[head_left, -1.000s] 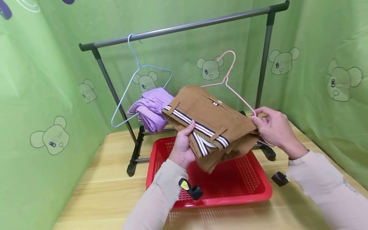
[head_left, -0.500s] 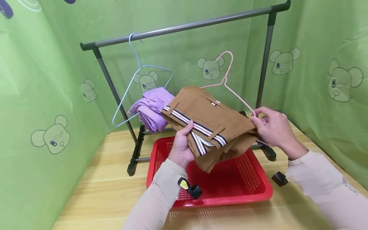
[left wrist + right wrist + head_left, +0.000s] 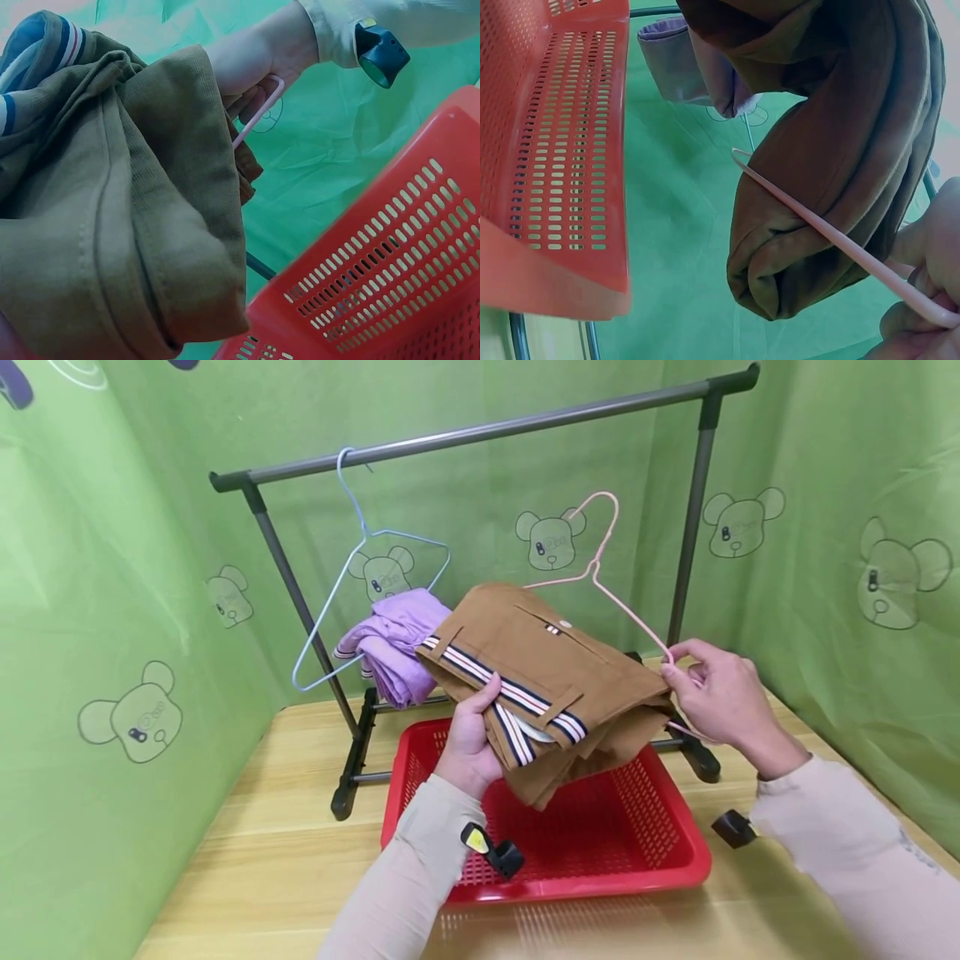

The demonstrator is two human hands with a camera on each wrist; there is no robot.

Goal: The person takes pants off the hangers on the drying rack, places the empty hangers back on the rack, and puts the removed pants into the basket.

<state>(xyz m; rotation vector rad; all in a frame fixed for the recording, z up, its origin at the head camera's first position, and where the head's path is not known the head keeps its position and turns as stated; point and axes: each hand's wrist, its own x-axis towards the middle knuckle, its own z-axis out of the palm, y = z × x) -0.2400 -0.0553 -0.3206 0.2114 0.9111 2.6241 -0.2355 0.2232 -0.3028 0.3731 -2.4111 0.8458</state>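
My left hand (image 3: pixel 472 739) grips folded brown trousers (image 3: pixel 555 647) by the striped waistband, thumb on top and the other fingers hidden beneath. At the right, my right hand (image 3: pixel 720 693) pinches the lower right corner of a pink hanger (image 3: pixel 626 610). The hanger stands behind the trousers in the head view, hook upward and free of the rail. Its bottom bar (image 3: pixel 840 238) crosses the brown cloth in the right wrist view; whether the cloth hangs over it I cannot tell. In the left wrist view the folded trousers (image 3: pixel 165 202) fill the left side.
A grey clothes rack (image 3: pixel 487 433) stands behind on the wooden table (image 3: pixel 247 852). On its rail hangs a blue hanger (image 3: pixel 322 610) bearing a purple garment (image 3: pixel 405 643). Below my hands sits a red perforated basket (image 3: pixel 585 887). Green curtains (image 3: pixel 135 610) surround the table.
The trousers and left hand have shifted slightly left. The pink hanger's hook dipped left, then swung back right, and the right hand has moved a little right. Both grips stay the same.
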